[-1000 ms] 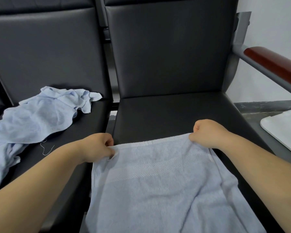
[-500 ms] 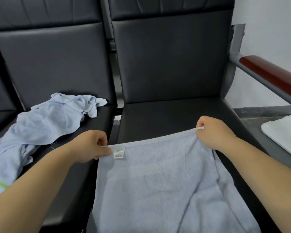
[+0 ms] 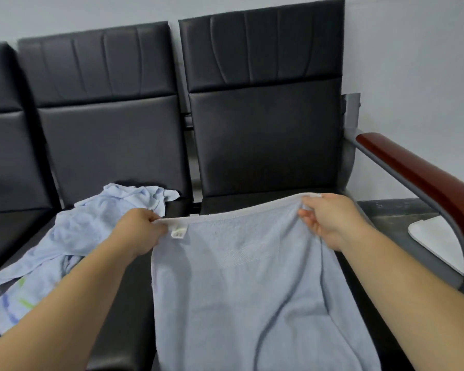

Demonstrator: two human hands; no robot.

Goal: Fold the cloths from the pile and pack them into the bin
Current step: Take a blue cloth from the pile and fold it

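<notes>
A light blue towel [image 3: 241, 285] hangs in front of me over the right black seat, its top edge stretched between my hands. My left hand [image 3: 140, 231] pinches the top left corner, just beside a small white label [image 3: 178, 232]. My right hand [image 3: 330, 220] grips the top right corner. The towel's lower part runs out of view at the bottom. A pile of light blue cloths [image 3: 86, 231] lies crumpled on the middle seat to the left, with a striped cloth [image 3: 16, 303] at its near end. No bin can be made out for certain.
Black padded seat backs [image 3: 265, 129] rise behind the towel. A grey armrest with a red-brown wooden top [image 3: 423, 180] stands at the right. Beyond it a white flat object [image 3: 434, 239] lies on a dark grey surface.
Both hands have lifted the towel's top edge off the seat and raised it. The view has tilted up, showing the seat backs and wall.
</notes>
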